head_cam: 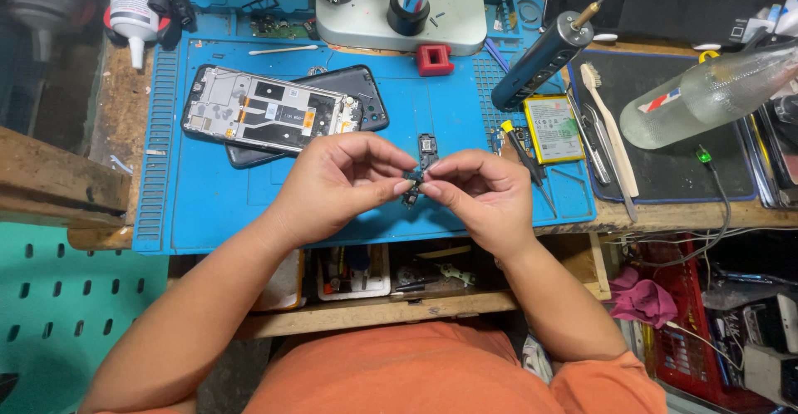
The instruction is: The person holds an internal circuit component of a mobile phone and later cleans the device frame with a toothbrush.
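**Tiny phone board getting pinched over the blue mat**

The wooden desk (116, 123) is carrying pretty much everything here, and a big blue work mat (208, 206) is covering its middle. A microscope base (399, 15) is sitting at the far edge of the desk, with a clear plastic bottle (706, 94) lying on its side on a black mat (665, 173) toward the right edge. An opened phone frame (266, 110) is lying on the left part of the blue mat, overlapping a dark back cover (370, 98) under it. A yellow-labelled battery (553, 127) is resting near the blue mat's right edge, just beside a dark cylindrical tool (540, 58).

Both hands are meeting over the near edge of the blue mat. The left hand (337, 183) and right hand (486, 194) are each pinching, thumb and forefinger closed down tight, on a small dark circuit board (426, 155) that's sticking up between the fingertips. It's held just above the mat, not resting on it.
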